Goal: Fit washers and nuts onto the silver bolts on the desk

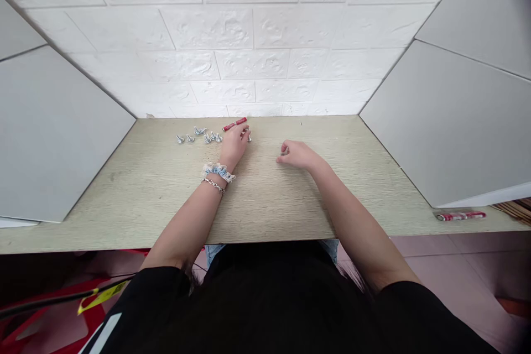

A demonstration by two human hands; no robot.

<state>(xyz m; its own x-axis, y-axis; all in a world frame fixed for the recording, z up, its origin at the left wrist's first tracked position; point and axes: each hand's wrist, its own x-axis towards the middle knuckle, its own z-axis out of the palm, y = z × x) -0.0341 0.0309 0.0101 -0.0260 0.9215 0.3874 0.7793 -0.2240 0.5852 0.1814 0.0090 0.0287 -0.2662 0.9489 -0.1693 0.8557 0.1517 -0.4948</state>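
Observation:
My left hand (234, 144) rests on the pale wood-grain tabletop (269, 199) at the back, its fingers reaching towards a red cylindrical rod (234, 124) and touching or nearly touching it. Just beyond my fingertips, a small silver screw (249, 136) stands partly hidden. Several small silver screws (199, 134) lie in a loose row to the left of that hand. My right hand (296, 155) lies apart on the bare wood, its fingers curled together. I cannot see anything in them.
Grey panels (53, 133) flank the table on both sides, and a white brick-textured wall (249, 27) stands behind it. A second red-and-silver rod (460, 215) lies at the front right edge. Below the front edge are a red object and a pink tiled floor.

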